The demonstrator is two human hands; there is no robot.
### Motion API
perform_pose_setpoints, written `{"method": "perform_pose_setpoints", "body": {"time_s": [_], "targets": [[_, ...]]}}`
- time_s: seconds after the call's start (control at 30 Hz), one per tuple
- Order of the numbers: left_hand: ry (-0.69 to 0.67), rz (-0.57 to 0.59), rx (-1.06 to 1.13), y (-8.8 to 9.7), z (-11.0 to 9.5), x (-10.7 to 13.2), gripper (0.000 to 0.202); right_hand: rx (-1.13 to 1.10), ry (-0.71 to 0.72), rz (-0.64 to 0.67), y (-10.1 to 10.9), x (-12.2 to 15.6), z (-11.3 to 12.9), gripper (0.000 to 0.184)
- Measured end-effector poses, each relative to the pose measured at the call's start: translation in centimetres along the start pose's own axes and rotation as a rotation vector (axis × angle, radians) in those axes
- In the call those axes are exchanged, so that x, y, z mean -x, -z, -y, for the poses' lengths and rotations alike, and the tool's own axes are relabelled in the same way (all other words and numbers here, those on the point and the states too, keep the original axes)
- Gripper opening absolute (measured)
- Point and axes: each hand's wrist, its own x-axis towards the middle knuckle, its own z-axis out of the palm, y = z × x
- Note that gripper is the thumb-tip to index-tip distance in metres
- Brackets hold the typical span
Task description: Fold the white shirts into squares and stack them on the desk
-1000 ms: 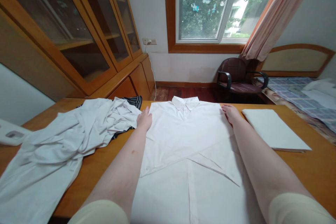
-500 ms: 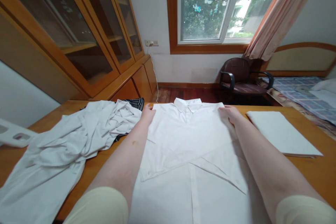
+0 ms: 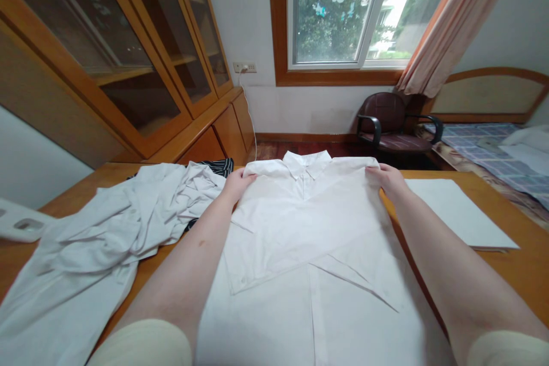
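Note:
A white collared shirt [image 3: 295,223] lies front side up before me, its collar pointing away and its sleeves folded across the front. With its fingers closed, my left hand [image 3: 239,184] grips the left shoulder of the shirt. On the other side my right hand [image 3: 389,180] pinches the right shoulder. The shoulder edge is raised a little off the wooden table [image 3: 476,183] between the two hands. The shirt's lower end runs out of view toward me.
Left of the shirt lies a crumpled pile of white clothes [image 3: 128,217] with a black striped cloth [image 3: 221,167] beneath. A flat white folded piece [image 3: 458,211] rests at right. A white plastic object [image 3: 21,220] stands at the left edge. Beyond are a chair [image 3: 388,120] and a bed [image 3: 480,143].
Both hands have risen slightly and moved a little apart, lifting the shirt's shoulders and collar. The camera view has shifted slightly.

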Motion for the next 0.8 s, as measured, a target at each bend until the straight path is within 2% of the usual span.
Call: {"method": "perform_pose_setpoints", "body": {"time_s": [0.13,0.3,0.37,0.47,0.57,0.63,0.8], "targets": [[-0.063,0.103,0.062,1.5,-1.0,3.4,0.043,0.048,0.126,0.105,2.1,3.0,1.7,0.033],[-0.159,0.317,-0.156,2.9,-2.3,9.5,0.036,0.225,0.243,0.253,4.2,8.7,1.9,0.029],[-0.205,0.368,-0.261,2.7,-1.9,11.8,0.035,0.385,0.269,0.352,4.5,11.2,1.4,0.027],[-0.265,0.389,-0.411,1.7,-0.2,14.3,0.044,0.743,0.292,0.442,4.2,14.6,0.0,0.023],[-0.321,0.415,-0.572,0.5,1.6,15.5,0.052,0.942,0.342,0.497,3.3,16.8,-2.0,0.038],[-0.334,0.407,-0.651,-0.1,2.2,15.6,0.055,1.007,0.379,0.485,2.6,17.3,-3.1,0.049],[-0.358,0.374,-0.719,-0.8,2.4,14.1,0.057,1.067,0.381,0.463,1.6,16.0,-4.1,0.058]]}}
